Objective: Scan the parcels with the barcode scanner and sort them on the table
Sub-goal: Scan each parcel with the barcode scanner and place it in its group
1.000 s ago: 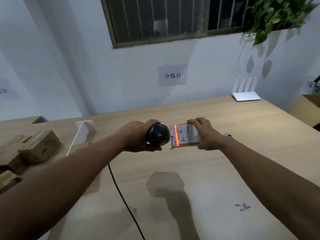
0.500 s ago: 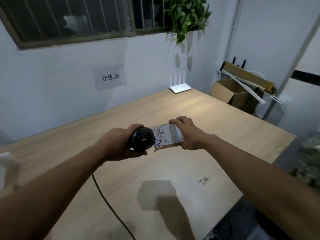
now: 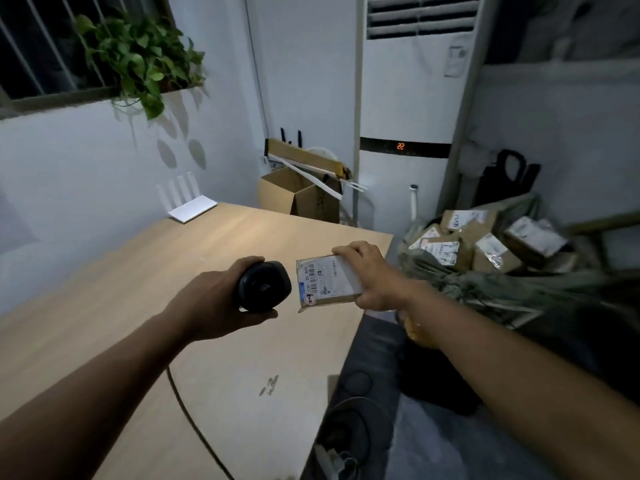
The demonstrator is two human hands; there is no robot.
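Right hand (image 3: 372, 277) fingers grip the parcel (image 3: 327, 284) edge; left hand (image 3: 214, 306) fingers wrap the barcode scanner (image 3: 264, 285)

The table (image 3: 145, 306) shows a pale wood-grain top with a smooth, matt finish, and the barcode scanner (image 3: 265, 287) has a black plastic head with a slight sheen and a thin dark cable (image 3: 194, 420) of rubbery appearance. The parcel (image 3: 327, 284) is brown cardboard, matt, carrying a white printed paper label. The heap of parcels (image 3: 485, 242) shows brown cardboard with paper labels and glossy tape, lying in dull grey-green woven sacking (image 3: 478, 289).
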